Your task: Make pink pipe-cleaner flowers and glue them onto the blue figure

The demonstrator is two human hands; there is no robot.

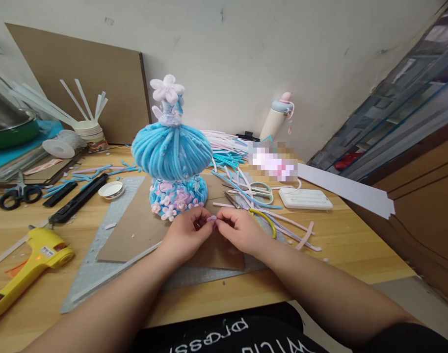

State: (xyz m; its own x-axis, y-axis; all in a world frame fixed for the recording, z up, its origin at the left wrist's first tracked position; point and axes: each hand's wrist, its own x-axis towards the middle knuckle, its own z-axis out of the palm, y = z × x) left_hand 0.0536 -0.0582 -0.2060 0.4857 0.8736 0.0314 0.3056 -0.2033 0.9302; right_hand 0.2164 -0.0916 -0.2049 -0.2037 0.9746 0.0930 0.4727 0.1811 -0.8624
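Observation:
Between my fingertips is a small light-purple pipe cleaner piece (pixel 212 218), bent into a little shape that my fingers partly cover. My left hand (pixel 190 226) pinches it from the left, and my right hand (pixel 239 227) pinches it from the right. Just behind my left hand stands a blue pipe cleaner ornament (pixel 172 152), with a gathered puffy middle, a pale flower on top and a base covered in pink and blue flowers. Both hands are above a brown cardboard sheet (pixel 135 235) lying on a grey cutting mat (pixel 87 274).
At the left are a yellow glue gun (pixel 43 250), black-handled scissors (pixel 20 192) and a black cutter knife (pixel 80 196). Yellow-handled scissors (pixel 264 218) lie close to my right hand among loose pipe cleaners (pixel 246 181). A white device (pixel 305 199) and a bottle (pixel 275 117) stand farther right.

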